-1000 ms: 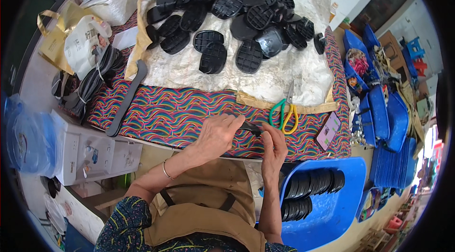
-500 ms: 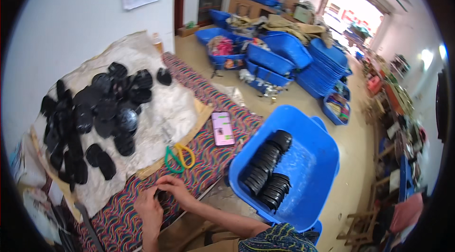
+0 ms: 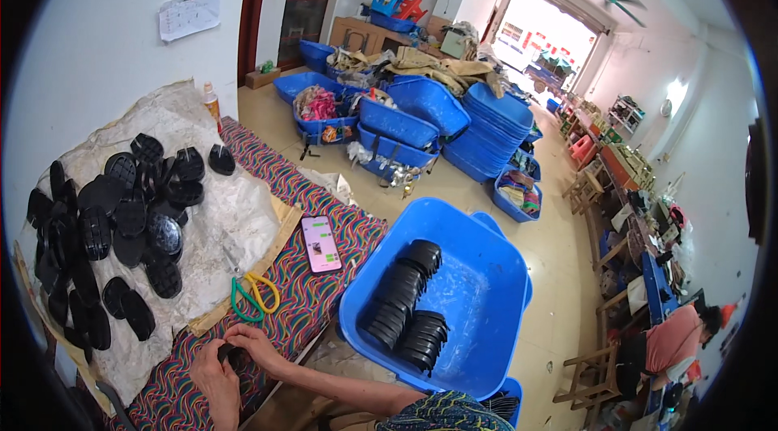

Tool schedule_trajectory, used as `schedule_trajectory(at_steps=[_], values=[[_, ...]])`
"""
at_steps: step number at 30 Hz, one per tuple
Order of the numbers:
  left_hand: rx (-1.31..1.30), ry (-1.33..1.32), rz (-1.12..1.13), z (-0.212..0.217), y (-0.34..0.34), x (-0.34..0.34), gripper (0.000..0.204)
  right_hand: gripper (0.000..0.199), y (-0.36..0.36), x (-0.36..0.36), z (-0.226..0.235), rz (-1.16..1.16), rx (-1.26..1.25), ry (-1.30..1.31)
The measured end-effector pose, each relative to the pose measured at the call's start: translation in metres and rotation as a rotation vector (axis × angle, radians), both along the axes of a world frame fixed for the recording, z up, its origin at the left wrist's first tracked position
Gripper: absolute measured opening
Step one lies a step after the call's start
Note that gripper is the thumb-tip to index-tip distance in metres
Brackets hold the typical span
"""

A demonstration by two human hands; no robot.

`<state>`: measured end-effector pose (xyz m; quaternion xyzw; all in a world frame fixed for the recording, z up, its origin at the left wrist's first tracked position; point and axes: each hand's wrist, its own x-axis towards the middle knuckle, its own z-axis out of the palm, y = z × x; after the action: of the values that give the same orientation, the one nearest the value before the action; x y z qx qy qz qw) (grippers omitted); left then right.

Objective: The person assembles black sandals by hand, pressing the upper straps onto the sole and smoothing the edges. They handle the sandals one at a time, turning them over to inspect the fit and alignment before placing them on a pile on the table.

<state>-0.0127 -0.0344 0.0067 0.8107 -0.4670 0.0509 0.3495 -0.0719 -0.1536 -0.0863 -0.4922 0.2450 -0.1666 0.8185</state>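
My left hand (image 3: 214, 377) and my right hand (image 3: 256, 348) meet above the patterned cloth at the lower left. Their fingers close round a small black piece (image 3: 236, 356), mostly hidden by them; its exact kind cannot be made out. Beyond, a loose pile of black, oval, sole-like pieces (image 3: 96, 233) with ridged faces lies on a stained white sheet (image 3: 235, 224). Scissors (image 3: 258, 295) with one green and one yellow handle rest at the sheet's edge. To the right, a blue tub (image 3: 478, 301) holds rows of stacked black curved pieces (image 3: 397, 297).
A phone (image 3: 322, 244) with its screen lit lies on the patterned cloth (image 3: 356, 228). A bottle (image 3: 211, 102) stands by the wall. Stacked blue tubs (image 3: 490, 135) and filled ones occupy the floor ahead. At right, a person (image 3: 673, 338) sits beside a long cluttered bench, near wooden stools (image 3: 587, 374).
The view has swung right and up, so the table and tub appear farther left and the seated person shows more fully. My hands stay together round the small black piece.
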Motion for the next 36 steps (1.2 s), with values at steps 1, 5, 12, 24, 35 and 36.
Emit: schedule_trajectory(at_steps=[1, 5, 12, 24, 35, 36], values=[[0.012, 0.019, -0.004, 0.001, 0.000, 0.001, 0.040, 0.011, 0.000, 0.000, 0.004, 0.005, -0.007, 0.003], [-0.004, 0.051, 0.037, 0.008, -0.007, -0.002, 0.035, 0.021, -0.011, -0.009, 0.013, 0.003, -0.321, -0.009], [0.019, 0.218, 0.072, 0.022, 0.000, 0.000, 0.026, 0.028, -0.008, -0.028, 0.038, -0.038, -1.252, -0.095], [0.469, 0.128, -0.182, 0.099, 0.015, -0.016, 0.030, 0.031, -0.032, -0.009, 0.056, 0.217, -1.736, -0.186], [0.432, 0.118, -0.186, 0.088, 0.015, -0.014, 0.030, 0.026, -0.035, -0.020, 0.070, 0.128, -1.705, -0.262], [0.430, 0.121, -0.182, 0.088, 0.016, -0.013, 0.030, 0.026, -0.032, -0.018, 0.067, 0.116, -1.707, -0.277]])
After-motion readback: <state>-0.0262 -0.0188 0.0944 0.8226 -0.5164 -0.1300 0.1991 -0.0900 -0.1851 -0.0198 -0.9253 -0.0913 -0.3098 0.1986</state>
